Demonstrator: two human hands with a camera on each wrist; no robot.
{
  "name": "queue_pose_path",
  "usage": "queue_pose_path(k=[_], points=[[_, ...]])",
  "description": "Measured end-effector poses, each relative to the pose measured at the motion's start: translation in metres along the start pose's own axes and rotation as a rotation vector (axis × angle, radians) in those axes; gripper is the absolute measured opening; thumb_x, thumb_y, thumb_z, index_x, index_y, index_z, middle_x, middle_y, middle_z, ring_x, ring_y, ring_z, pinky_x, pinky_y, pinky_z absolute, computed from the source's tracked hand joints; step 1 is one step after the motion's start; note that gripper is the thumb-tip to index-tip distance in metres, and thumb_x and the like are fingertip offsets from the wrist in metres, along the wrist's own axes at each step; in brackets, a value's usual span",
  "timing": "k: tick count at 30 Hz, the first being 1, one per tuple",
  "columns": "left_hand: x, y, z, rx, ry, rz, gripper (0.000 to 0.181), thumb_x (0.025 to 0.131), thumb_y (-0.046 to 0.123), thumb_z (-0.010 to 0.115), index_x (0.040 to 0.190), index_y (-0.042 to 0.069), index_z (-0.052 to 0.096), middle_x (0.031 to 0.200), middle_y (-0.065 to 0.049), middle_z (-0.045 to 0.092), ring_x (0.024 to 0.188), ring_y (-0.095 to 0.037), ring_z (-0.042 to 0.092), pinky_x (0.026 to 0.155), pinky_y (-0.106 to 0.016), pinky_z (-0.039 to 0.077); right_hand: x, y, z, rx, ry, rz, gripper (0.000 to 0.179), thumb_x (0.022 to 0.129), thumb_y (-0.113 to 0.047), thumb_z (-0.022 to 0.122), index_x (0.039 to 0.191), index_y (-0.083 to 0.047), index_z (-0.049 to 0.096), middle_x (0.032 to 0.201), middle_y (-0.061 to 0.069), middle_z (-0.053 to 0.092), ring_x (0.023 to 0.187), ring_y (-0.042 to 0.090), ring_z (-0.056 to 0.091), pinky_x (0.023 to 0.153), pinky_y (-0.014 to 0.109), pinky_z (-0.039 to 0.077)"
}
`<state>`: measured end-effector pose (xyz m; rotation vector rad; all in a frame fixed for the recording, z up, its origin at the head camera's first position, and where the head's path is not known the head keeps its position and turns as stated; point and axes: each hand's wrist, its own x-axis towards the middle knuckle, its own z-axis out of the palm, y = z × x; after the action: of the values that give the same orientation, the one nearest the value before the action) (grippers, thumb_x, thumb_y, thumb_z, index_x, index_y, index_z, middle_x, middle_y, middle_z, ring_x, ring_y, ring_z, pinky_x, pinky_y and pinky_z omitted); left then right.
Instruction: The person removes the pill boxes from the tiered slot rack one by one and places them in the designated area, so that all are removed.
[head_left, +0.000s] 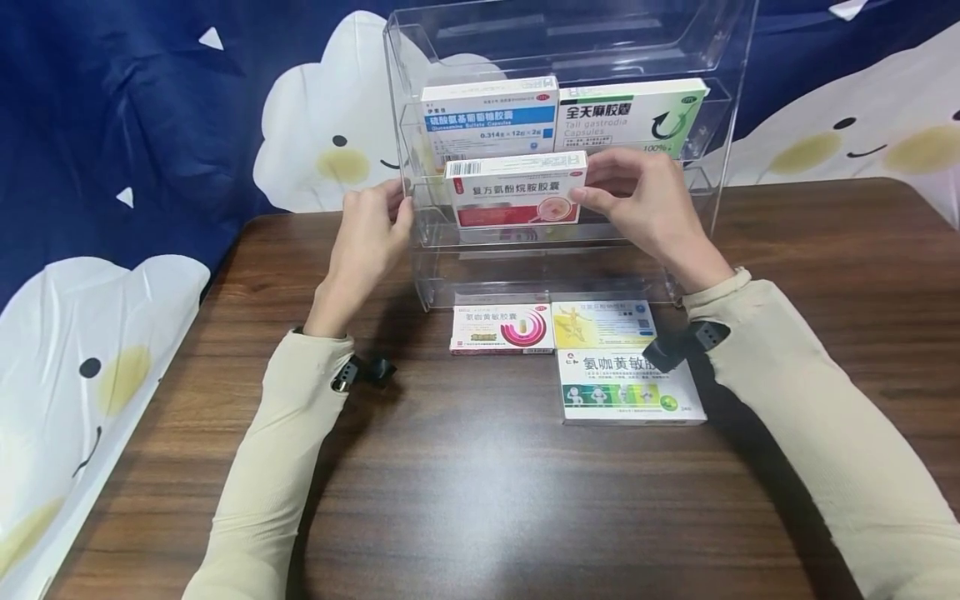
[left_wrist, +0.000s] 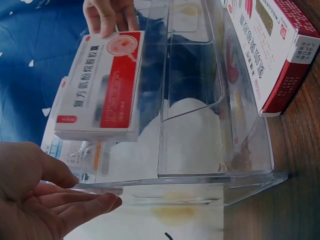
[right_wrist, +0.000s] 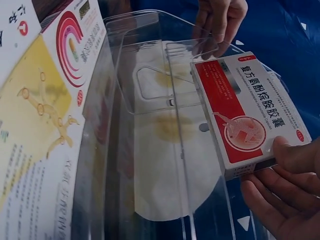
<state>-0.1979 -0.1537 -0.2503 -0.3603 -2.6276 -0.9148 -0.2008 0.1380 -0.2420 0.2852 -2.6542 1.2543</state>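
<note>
My right hand [head_left: 651, 200] pinches the right end of a red-and-white medicine box [head_left: 517, 193], thumb on the front face. The box is upright at the middle tier of a clear acrylic display rack [head_left: 738, 125], in front of the upper row. My left hand [head_left: 369, 235] grips the rack's left side; in the left wrist view its thumb and fingers [left_wrist: 85, 212] lie on either side of the clear panel. On the tier behind stand a blue-and-white medicine box [head_left: 491, 125] and a green-and-white medicine box [head_left: 630, 117].
In front of the rack, a pink-ringed medicine box [head_left: 501, 327] and a yellow-and-white medicine box [head_left: 600, 323] lie side by side. Nearer is a larger white-and-green medicine box [head_left: 630, 387]. All lie on a brown wooden table [head_left: 480, 500]. A blue curtain [head_left: 150, 125] with clouds hangs behind.
</note>
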Motion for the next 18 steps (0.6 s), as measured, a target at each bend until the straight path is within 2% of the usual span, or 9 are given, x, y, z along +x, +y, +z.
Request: queue_pose_path(k=[9, 18], points=[[0.000, 0.001, 0.000, -0.003, 0.000, -0.002, 0.029, 0.094, 0.004, 0.049, 0.115, -0.008, 0.065, 0.111, -0.023, 0.066, 0.107, -0.028, 0.064, 0.091, -0.034, 0.053, -0.005, -0.008, -0.007, 0.028, 0.033, -0.003, 0.037, 0.084, -0.023, 0.076, 0.115, -0.004, 0.067, 0.110, 0.014, 0.070, 0.084, 0.002, 0.065, 0.071, 0.015, 0.048], [0.000, 0.000, 0.000, 0.005, -0.002, -0.004, 0.029, 0.094, 0.004, 0.048, 0.115, -0.008, 0.065, 0.111, -0.023, 0.066, 0.107, -0.028, 0.064, 0.091, -0.034, 0.053, -0.011, -0.011, -0.012, 0.060, 0.027, 0.022, 0.041, 0.082, -0.027, 0.078, 0.114, -0.003, 0.068, 0.109, 0.012, 0.071, 0.080, -0.003, 0.064, 0.066, 0.012, 0.049]])
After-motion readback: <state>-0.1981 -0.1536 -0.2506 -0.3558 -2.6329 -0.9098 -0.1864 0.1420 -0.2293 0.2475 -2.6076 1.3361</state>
